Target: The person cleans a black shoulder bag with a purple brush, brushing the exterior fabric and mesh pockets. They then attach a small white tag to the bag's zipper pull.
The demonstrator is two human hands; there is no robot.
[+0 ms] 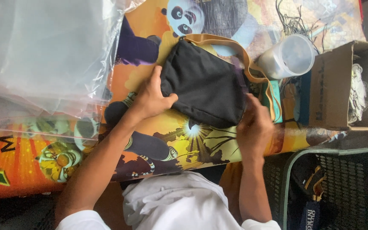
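Your white shirt [179,204] fills the bottom of the view, closest to the lens, and both forearms run up from it to the black pouch [205,87]. Your left hand [152,100] grips the pouch's near-left edge, thumb pressed on top of the fabric and fingers curled against the side, so it is closed on the bag. Your right hand [254,125] is at the pouch's lower right corner, fingers bent onto the edge; they appear to pinch the fabric, though the fingertips are hidden behind the back of the hand.

The pouch lies flat between your hands, its long axis slanting from the upper left down to the lower right, with the tan strap [239,53] looping off its far side. Both hands touch it, the left more fully on it.

Under it is a bright cartoon-printed cloth [184,145]. Clear plastic bags [43,55] are stacked to the left. To the right sit a clear plastic cup [292,55], a cardboard box [333,85] and, nearer you, a dark green basket [354,179].
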